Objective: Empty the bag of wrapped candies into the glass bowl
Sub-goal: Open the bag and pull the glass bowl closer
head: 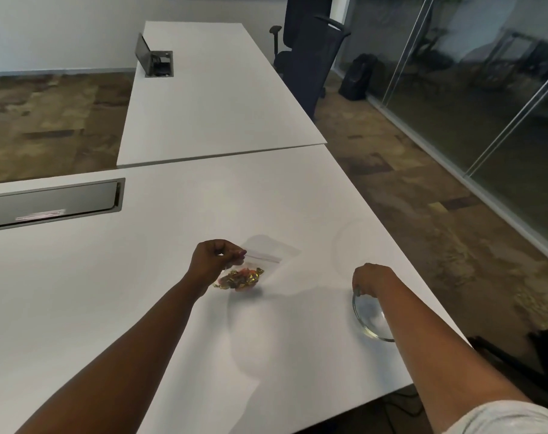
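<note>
The room is bright but soft, with no hard sun spots. The white table (178, 308) looks evenly lit and a little grey. Pale, fuzzy shadows lie on it under both arms, and a longer faint shadow stretches toward the near edge. The glass wall (473, 98) on the right is dark and shows dim reflections. The picture is a bit blurry all over, and small things look smeared. Straight lines bend near the edges, so the table edges and the wall frames lean and curve.
</note>
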Available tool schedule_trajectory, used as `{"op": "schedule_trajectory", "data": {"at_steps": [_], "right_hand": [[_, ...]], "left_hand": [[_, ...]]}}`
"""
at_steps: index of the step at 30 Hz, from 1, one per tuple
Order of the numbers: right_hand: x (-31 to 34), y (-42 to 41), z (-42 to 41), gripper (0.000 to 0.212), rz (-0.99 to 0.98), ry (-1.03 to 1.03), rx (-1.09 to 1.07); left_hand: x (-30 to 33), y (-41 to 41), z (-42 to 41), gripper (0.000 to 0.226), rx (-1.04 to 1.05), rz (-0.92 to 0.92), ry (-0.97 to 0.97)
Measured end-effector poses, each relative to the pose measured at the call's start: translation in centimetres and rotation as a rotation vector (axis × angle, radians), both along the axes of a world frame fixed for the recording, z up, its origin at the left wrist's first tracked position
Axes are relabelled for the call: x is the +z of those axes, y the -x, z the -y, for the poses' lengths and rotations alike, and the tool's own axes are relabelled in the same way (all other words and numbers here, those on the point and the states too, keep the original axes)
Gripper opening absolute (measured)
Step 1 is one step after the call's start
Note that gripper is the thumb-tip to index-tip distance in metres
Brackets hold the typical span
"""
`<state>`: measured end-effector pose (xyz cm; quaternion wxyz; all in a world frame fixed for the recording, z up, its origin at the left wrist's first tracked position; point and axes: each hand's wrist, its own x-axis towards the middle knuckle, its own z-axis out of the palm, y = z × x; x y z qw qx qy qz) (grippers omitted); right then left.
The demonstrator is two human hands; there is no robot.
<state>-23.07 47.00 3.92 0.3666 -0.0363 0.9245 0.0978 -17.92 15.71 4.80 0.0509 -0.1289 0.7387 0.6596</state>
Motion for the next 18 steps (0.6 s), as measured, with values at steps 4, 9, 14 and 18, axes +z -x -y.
{"op": "schedule_trajectory", "data": {"at_steps": [4,9,14,18], "right_hand": [[1.2,0.7,1.3,0.028,0.077,0.143,-0.073],[1.4,0.7,4.1,0.021,0.175,0.387,-0.314],[0.7,0.8,7.5,0.033,0.172,0.497,-0.262],[-0.4,1.1,9.6,0.022,0.156,0.535,-0.284]], "left_hand": [[0.3,-0.1,0.5,0.011,0.033,-0.009,0.008],[0.5,-0.1,1.5,0.012,0.063,0.007,-0.004],[0.8,-0.4,2.8,0.013,0.119,0.007,0.002],[1.0,-0.8,3.8,0.013,0.151,0.011,0.004]]}}
